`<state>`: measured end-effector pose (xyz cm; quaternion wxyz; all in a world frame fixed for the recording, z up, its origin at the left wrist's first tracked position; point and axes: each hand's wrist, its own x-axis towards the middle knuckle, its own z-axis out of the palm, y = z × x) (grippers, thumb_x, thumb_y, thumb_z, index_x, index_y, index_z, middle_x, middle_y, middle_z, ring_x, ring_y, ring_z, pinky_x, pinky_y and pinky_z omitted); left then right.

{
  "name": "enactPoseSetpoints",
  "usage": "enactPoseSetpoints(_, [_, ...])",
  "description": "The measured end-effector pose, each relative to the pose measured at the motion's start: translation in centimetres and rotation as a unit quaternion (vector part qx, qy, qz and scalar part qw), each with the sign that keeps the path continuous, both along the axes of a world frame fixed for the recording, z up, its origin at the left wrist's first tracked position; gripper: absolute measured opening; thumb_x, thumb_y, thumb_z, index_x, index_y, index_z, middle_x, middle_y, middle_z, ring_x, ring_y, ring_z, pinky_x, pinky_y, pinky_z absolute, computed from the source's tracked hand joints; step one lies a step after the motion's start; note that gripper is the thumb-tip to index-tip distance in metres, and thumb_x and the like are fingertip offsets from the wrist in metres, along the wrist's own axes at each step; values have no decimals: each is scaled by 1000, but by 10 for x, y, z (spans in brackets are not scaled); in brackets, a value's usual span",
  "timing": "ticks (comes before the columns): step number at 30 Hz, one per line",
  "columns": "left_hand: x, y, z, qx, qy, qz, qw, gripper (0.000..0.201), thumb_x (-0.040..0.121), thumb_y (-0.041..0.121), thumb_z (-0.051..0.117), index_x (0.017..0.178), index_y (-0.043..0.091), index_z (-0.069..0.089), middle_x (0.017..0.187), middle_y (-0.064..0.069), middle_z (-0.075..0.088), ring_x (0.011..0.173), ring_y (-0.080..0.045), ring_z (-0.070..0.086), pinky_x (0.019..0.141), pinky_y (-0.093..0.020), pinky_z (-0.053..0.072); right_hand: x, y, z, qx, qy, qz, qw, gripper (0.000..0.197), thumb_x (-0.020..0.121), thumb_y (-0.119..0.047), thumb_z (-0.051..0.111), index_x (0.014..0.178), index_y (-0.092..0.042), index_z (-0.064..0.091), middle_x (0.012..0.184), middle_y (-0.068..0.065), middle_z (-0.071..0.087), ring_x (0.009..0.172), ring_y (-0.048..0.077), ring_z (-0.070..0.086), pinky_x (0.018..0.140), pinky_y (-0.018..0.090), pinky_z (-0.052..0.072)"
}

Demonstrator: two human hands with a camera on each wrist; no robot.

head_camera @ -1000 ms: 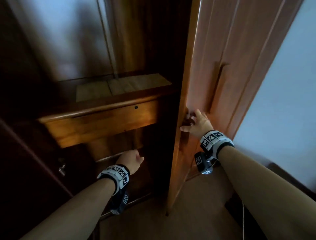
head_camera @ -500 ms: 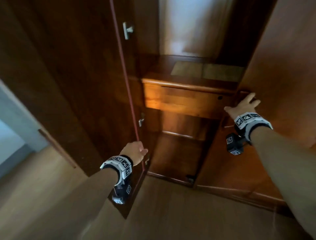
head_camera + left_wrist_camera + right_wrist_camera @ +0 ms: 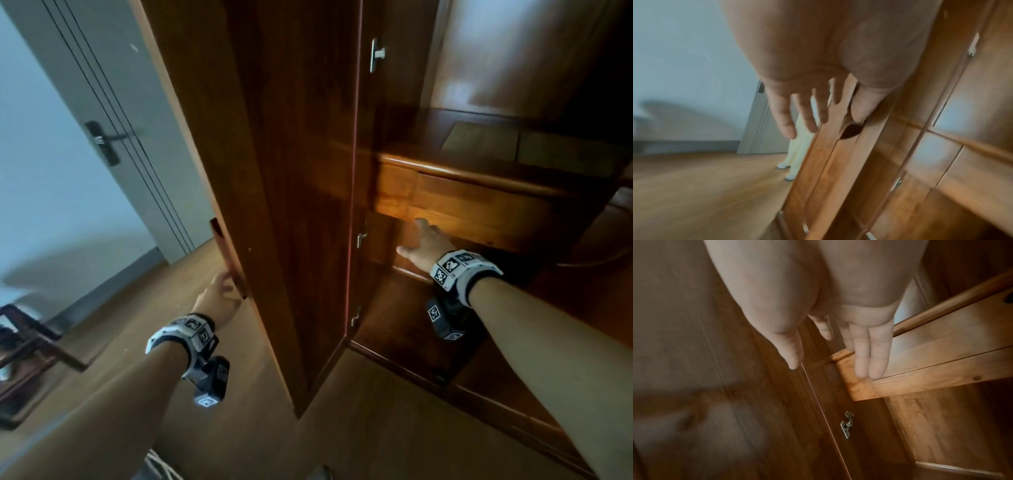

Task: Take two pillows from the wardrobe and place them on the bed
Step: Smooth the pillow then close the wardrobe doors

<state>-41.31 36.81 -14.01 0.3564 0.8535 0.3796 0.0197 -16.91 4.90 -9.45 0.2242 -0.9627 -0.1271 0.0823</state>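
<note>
No pillow shows in any view. The dark wooden wardrobe (image 3: 404, 144) stands open. Its left door (image 3: 301, 171) is swung out towards me. My left hand (image 3: 221, 294) touches that door's outer edge beside a dark cut-out grip (image 3: 851, 131); its fingers (image 3: 785, 116) are straight and spread and hold nothing. My right hand (image 3: 423, 241) reaches into the wardrobe in front of a lit drawer front (image 3: 479, 212). Its fingers (image 3: 869, 356) are straight, by the drawer's corner (image 3: 855, 386), and hold nothing. A bare shelf top (image 3: 513, 144) lies above the drawer.
A grey room door (image 3: 137, 85) with a dark handle (image 3: 102, 140) stands at the left. Dark wooden furniture (image 3: 24, 359) sits low at the left edge. A person in pale trousers (image 3: 797, 154) stands beyond the wardrobe door. The floor (image 3: 359, 428) is wooden.
My view has swung left. The right hand left the right door and moved in front of the drawer. The left hand moved to the left door's outer edge as that door swung outward.
</note>
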Motion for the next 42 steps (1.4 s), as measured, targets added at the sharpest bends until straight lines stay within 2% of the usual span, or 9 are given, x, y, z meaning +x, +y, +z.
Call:
enactPoseSetpoints(5, [12,0,27,-187,-148,11,971,73,83,-12,58,141,29,40,114,5,61,100,-15,64,92,-47,56,-4,4,3,6,-1,-1,1000,74,87,-40,64,148,-21,27,148,11,40,134,33,43,106,43,41])
enactPoseSetpoints(13, [13,-44,47,-28,-24,-137,990,65,83,-7,57,141,22,46,136,-4,59,123,-25,57,98,-40,51,-12,-18,18,16,-6,-5,1000,75,87,-42,63,149,-22,25,151,10,39,135,32,44,105,44,42])
enactPoseSetpoints(18, [41,-118,54,-128,-10,-238,963,75,83,-16,56,141,26,35,109,0,62,91,-19,65,72,-26,57,-24,-64,37,32,-28,-6,999,71,90,-39,61,150,-22,26,150,12,41,133,33,46,104,40,42])
enactPoseSetpoints(22, [87,-161,53,-206,-88,-308,925,79,74,-25,52,129,31,41,121,-7,56,100,-23,60,71,-39,55,-30,-118,47,38,-40,-49,997,66,88,-40,63,144,-21,33,140,15,49,123,33,53,98,39,46])
enactPoseSetpoints(25, [128,-205,52,-208,-82,-348,911,58,73,-24,48,103,25,49,86,-9,55,66,-17,55,53,-32,42,-33,-171,56,40,-46,-88,994,60,87,-39,63,137,-16,39,130,15,54,116,33,56,94,37,46])
enactPoseSetpoints(28, [168,-244,49,-162,-49,-405,899,59,73,-1,66,123,23,45,102,0,63,92,-17,63,76,-36,56,-31,-220,57,42,-63,-141,987,63,86,-38,63,140,-17,38,132,14,54,118,32,56,96,38,47])
enactPoseSetpoints(33, [237,-292,48,-76,-22,-465,882,89,74,57,70,146,24,29,142,1,54,128,-20,54,111,-44,41,-13,-263,54,39,-72,-222,972,66,88,-36,63,145,-18,34,140,13,49,125,30,51,100,35,42])
enactPoseSetpoints(38, [306,-337,56,8,-32,-505,862,78,97,47,49,156,9,14,159,-12,31,144,-30,35,115,-39,31,32,-275,52,35,-68,-268,960,71,89,-33,62,149,-20,25,147,14,41,128,32,51,102,39,44])
enactPoseSetpoints(42, [372,-358,55,17,-46,-506,861,65,102,42,41,154,11,19,154,-17,38,140,-33,41,112,-42,36,72,-272,49,43,-78,-299,950,80,89,-31,63,153,-24,17,159,6,25,137,30,42,108,40,40])
